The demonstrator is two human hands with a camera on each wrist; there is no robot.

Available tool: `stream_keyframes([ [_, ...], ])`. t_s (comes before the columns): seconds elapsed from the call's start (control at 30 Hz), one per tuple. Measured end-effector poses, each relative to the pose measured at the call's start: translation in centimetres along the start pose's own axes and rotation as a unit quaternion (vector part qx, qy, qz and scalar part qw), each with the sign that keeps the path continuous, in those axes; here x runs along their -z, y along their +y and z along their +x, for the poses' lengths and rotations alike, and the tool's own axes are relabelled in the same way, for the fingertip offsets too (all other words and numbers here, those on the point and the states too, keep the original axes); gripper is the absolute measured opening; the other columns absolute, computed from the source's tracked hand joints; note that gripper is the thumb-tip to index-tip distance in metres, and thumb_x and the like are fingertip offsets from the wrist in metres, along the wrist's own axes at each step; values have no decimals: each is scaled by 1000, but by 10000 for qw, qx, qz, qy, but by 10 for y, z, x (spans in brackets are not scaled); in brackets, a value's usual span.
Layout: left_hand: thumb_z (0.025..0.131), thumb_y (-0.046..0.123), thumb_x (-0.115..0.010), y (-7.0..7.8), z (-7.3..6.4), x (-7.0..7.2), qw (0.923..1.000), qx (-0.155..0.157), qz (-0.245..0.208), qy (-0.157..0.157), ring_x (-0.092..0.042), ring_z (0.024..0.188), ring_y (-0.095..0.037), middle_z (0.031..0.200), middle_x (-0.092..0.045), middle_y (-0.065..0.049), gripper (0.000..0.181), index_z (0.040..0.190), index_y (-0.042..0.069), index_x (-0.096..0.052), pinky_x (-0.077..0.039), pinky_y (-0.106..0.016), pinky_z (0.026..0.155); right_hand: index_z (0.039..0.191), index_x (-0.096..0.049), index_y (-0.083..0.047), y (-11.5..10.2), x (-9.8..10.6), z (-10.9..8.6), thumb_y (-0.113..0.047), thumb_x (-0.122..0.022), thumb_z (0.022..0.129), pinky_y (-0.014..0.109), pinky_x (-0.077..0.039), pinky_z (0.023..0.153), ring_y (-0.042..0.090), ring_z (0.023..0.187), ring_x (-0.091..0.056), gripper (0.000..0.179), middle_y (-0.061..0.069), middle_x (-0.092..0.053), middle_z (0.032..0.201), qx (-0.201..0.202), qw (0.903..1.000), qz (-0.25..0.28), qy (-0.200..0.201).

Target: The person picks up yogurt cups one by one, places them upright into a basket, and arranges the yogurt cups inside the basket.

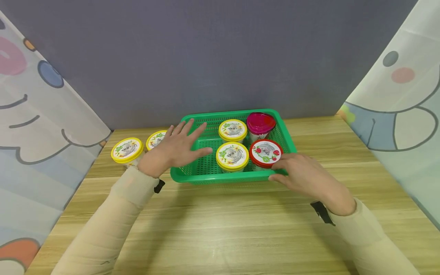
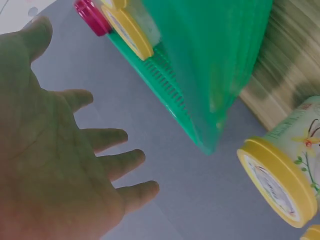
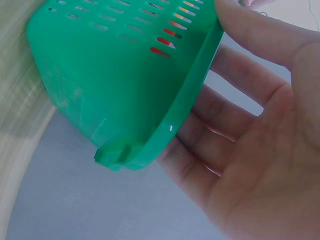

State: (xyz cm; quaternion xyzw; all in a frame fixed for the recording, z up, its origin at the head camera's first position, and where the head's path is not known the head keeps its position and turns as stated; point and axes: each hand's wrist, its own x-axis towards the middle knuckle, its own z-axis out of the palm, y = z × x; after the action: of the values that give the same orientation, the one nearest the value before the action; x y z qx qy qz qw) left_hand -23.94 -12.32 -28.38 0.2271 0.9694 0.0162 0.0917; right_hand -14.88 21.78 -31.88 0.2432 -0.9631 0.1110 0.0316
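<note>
A green plastic basket (image 1: 206, 177) stands on the table, holding several lidded cups. Two have yellow lids, a front yellow-lidded cup (image 1: 232, 156) and a rear yellow-lidded cup (image 1: 232, 130); a red-lidded cup (image 1: 265, 152) with strawberry prints and a magenta-lidded cup (image 1: 260, 124) fill the right side. My right hand (image 1: 304, 173) grips the rim at the near right corner, beside the red lid. In the right wrist view its fingers (image 3: 215, 107) pass behind the rim. Over the basket's left end, my left hand (image 1: 173, 149) is spread with straight fingers, holding nothing.
Left of the basket, a yellow-lidded cup (image 1: 127, 151) stands on the wooden table (image 1: 220, 229). Another yellow-lidded cup (image 1: 153, 139) beside it is partly hidden by the left hand. A grey wall (image 1: 220, 57) rises behind; printed curtains (image 1: 395, 95) flank both sides.
</note>
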Motion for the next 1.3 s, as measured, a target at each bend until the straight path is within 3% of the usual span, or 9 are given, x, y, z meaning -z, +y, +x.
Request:
stream_keyframes([
  [0.43,98,76,-32,-23,-1,-4,9995,316,17,81,-2,153,-45,169,4,-19,87,165,28,-5,-1,-64,119,104,-79,-13,0,0,0,-34,-80,88,56,-53,85,34,105,-67,26,8,-71,113,-6,10000,-30,-18],
  [1.3,102,69,-30,-60,2,-10,9976,625,53,277,-6,151,-49,167,-6,-25,81,165,20,-15,-4,-67,117,105,-79,-14,1,-1,0,-35,-80,88,56,-53,82,34,105,-66,27,8,-71,113,-49,10000,-29,-65],
])
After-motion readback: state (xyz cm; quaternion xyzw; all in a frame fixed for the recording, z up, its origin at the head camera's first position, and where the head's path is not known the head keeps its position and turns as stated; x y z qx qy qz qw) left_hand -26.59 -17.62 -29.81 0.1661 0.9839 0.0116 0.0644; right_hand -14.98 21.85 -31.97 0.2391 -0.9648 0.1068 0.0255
